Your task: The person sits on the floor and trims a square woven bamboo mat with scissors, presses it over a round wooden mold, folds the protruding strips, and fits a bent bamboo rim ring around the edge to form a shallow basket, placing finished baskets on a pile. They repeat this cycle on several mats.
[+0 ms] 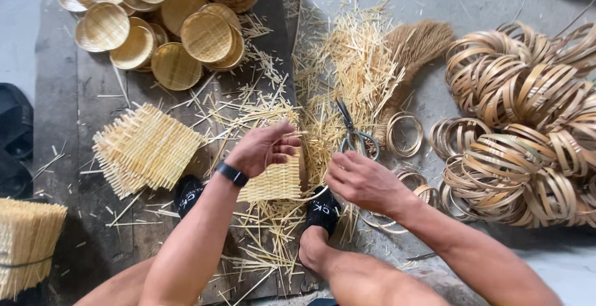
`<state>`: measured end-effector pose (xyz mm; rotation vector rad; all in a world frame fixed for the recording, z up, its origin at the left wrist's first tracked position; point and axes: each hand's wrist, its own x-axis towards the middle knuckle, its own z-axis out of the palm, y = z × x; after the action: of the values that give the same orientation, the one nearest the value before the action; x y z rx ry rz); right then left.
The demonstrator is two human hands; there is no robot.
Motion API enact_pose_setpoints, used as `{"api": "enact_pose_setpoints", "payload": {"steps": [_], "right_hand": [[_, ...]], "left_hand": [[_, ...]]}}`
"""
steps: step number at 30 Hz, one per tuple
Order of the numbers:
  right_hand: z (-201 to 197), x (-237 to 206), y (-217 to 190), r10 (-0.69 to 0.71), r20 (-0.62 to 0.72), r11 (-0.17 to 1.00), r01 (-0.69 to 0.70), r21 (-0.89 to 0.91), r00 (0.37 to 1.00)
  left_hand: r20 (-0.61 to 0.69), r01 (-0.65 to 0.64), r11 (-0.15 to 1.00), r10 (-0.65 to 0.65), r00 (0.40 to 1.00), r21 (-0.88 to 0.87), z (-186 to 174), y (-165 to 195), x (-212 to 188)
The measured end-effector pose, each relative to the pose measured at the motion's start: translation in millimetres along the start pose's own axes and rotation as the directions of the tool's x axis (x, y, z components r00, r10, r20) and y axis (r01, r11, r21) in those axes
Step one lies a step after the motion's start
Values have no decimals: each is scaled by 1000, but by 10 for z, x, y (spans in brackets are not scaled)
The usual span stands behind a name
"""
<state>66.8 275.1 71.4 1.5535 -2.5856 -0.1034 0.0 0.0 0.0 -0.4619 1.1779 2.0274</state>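
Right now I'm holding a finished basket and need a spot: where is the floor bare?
Bare patches: the dark board between basket pile and woven mats, and grey floor above the rings. Crowded: strips and scissors around both hands.

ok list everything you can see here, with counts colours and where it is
woven mat: one, pale yellow, under the left hand
woven mats: small stack, pale yellow, left of it
round baskets: many, tan, top left
bamboo rings: big pile, brown, right
scissors: one, grey, centre
hand broom: one, brown, top centre
loose strips: many, yellow, scattered
strip bundle: one, yellow, bottom left
sandals: two, black, on the feet
left hand: gripping the mat
right hand: beside the mat
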Motion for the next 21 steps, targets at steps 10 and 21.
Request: {"api": "enact_pose_setpoints", "payload": {"steps": [10, 21], "right_hand": [[-788, 979, -639, 406, -153, 781, -255, 570, 901], [-834, 1707, -1217, 62, -322, 980, 4, 200, 945]], "left_hand": [[27, -250, 955, 257, 966, -159, 117, -296, -1219], [53, 50, 995, -46, 998, -85, -270, 8, -1713]]}}
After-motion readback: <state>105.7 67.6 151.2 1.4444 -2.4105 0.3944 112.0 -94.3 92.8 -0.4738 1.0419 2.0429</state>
